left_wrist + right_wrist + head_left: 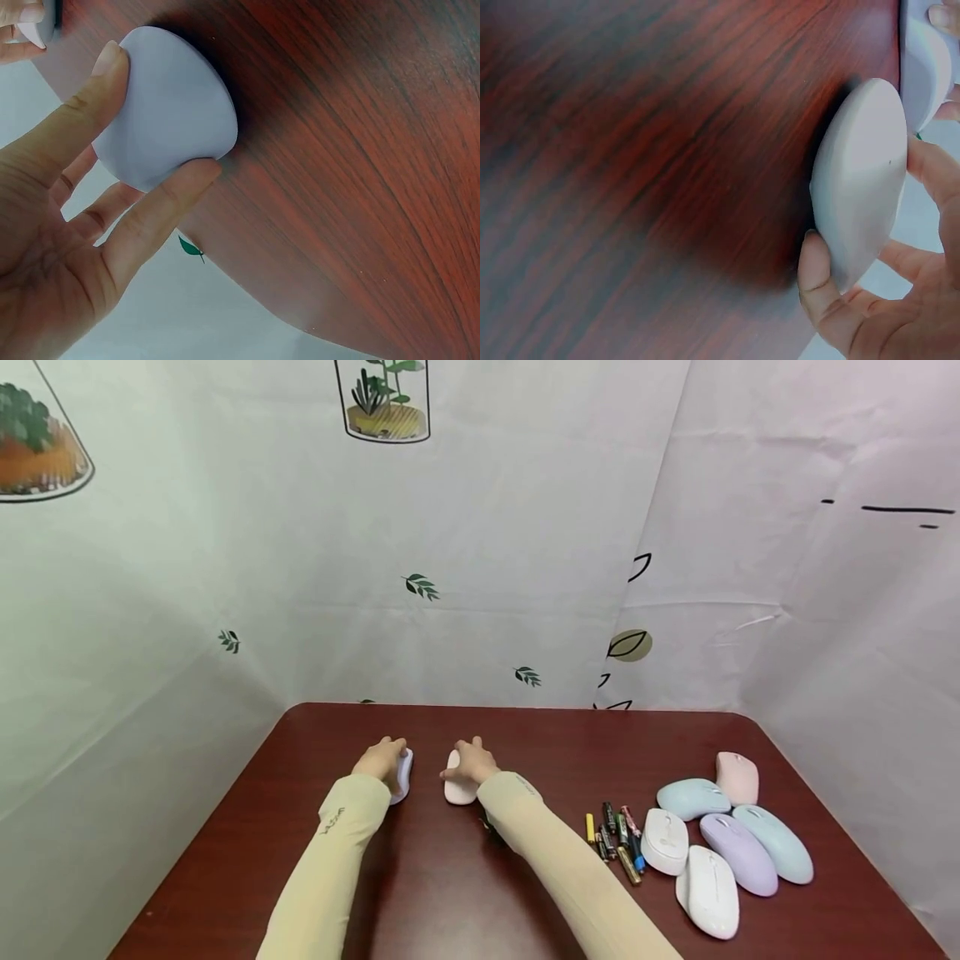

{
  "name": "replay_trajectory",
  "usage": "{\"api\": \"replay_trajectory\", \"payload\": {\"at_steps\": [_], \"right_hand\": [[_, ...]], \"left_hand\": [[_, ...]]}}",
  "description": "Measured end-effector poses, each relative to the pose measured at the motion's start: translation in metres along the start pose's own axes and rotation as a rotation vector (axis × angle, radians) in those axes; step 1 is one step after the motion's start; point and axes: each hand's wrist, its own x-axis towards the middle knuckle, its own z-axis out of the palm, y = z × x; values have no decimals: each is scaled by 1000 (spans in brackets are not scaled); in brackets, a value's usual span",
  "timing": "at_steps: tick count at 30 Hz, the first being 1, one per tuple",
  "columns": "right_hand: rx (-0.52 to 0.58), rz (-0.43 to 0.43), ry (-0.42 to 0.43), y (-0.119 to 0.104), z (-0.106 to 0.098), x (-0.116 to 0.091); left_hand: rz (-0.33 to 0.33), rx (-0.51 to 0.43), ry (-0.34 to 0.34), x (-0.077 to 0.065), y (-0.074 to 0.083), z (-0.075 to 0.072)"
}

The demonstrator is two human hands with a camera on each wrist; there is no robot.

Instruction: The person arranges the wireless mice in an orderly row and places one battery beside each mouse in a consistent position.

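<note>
My left hand (382, 762) grips a pale lavender computer mouse (172, 105), its thumb on one side and the fingers on the other. In the head view this mouse is on the far middle of the table, turned on its side. Just to its right, my right hand (472, 763) holds a whitish-pink computer mouse (866, 172) between thumb and fingers. From the right wrist view, that mouse looks tilted close over the wood. A short gap parts the two mice in the head view. Fingers hide part of each one.
On the right of the dark red table (435, 893) lies a cluster of several mice, among them a white mouse (708, 893), a purple mouse (740, 853) and a pink mouse (737, 778). Beside them are several small coloured cylinders (621, 831). A printed cloth (480, 527) hangs behind.
</note>
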Motion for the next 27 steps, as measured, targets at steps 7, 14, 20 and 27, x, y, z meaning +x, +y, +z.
{"api": "replay_trajectory", "payload": {"at_steps": [7,14,20,27], "right_hand": [[37,-25,-23,0,-5,-2],[46,-45,-172,2,-16,-12],[-47,-77,-226,2,-29,-25],[-15,-172,-229,14,-50,-40]], "left_hand": [[3,-6,-2,0,0,-2],[36,34,29,-4,2,2],[97,252,76,-6,4,3],[93,317,66,-9,11,2]]}}
